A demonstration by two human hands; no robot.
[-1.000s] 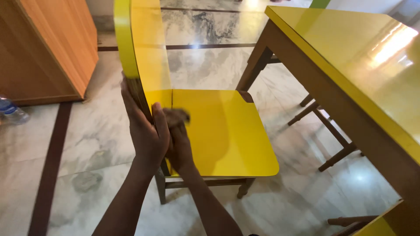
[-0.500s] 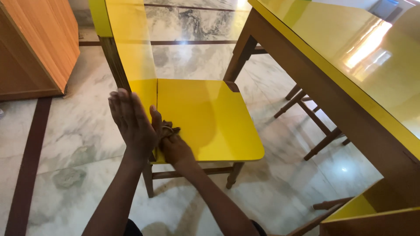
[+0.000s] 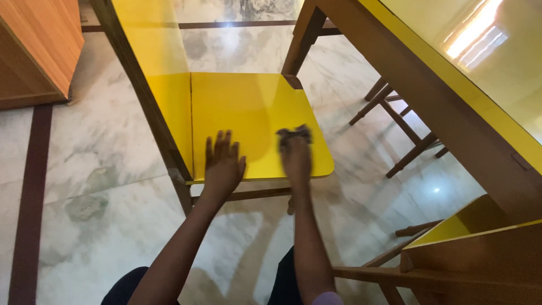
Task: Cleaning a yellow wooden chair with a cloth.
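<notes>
Both hands have shifted since the earlier frame: the left hand (image 3: 223,164), previously raised on edge beside the chair back, now lies flat with fingers spread on the front left part of the yellow chair seat (image 3: 248,107); the right hand (image 3: 296,158), previously bunched beside the left at the seat's near left corner, now presses the dark cloth (image 3: 293,134) on the seat toward the near right corner. The view has also moved closer and lower, so the seat sits higher in the frame.

Grip: the left hand is open, palm down, holding nothing. The right hand covers the crumpled dark cloth, which shows only at its fingertips, at 12 o'clock from the knuckles; whether the fingers close around it or merely press it down cannot be told, as the hand is motion-blurred.

Surroundings: the yellow chair back (image 3: 147,45) rises at 11 o'clock from the left hand, its top cut off by the frame. A yellow-topped table (image 3: 474,73) with brown wooden frame runs along the right side, at 2 o'clock from the right hand, also cut off. An orange-brown wooden cabinet (image 3: 34,45) stands at 10 o'clock. Part of a second yellow chair (image 3: 468,226) appears at 4 o'clock, mostly out of frame. The marble floor (image 3: 101,169) bears dark inlaid stripes. No packages, labels or signs can be made out.
</notes>
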